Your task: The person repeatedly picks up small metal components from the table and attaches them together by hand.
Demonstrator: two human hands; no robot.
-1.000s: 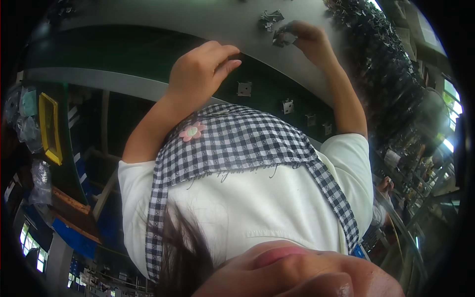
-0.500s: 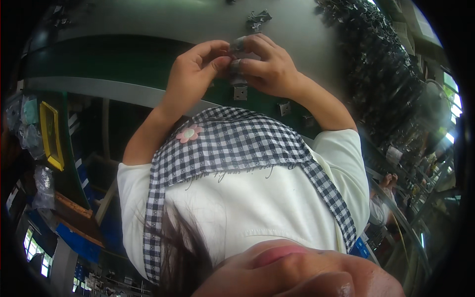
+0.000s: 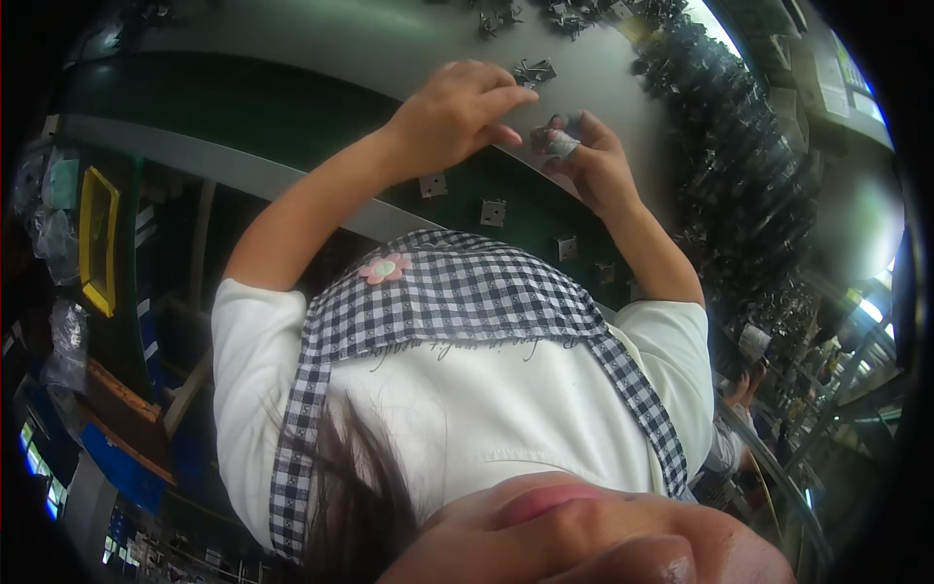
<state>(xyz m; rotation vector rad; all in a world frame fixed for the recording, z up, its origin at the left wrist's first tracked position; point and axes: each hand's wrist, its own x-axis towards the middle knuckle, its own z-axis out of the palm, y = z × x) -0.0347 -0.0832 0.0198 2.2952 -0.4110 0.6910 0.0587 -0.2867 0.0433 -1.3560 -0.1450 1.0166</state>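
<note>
My left hand (image 3: 467,112) is over the work surface, its index finger and thumb apart and nothing visible between them. Its fingertips are close to a small cluster of metal pieces (image 3: 533,74). My right hand (image 3: 595,165) is to the right, fingers curled inward, with greyish wrapping on some of them; whether a small piece sits in them is hidden. Between my hands and my checked apron, square metal plates with holes lie in a spaced row on a dark green strip: one plate (image 3: 433,185) below my left wrist, another plate (image 3: 493,212), and a third (image 3: 566,248) farther right.
A long heap of small metal parts (image 3: 739,165) covers the right side of the grey table (image 3: 321,44). More loose pieces (image 3: 498,19) lie at the far edge. A pale metal rail (image 3: 233,161) runs along the near left. Another person's hand (image 3: 747,384) shows at the lower right.
My hands were together and have separated. The left moved right toward the loose metal pieces; the right drew back to the right. The leftmost plate in the row now shows.
</note>
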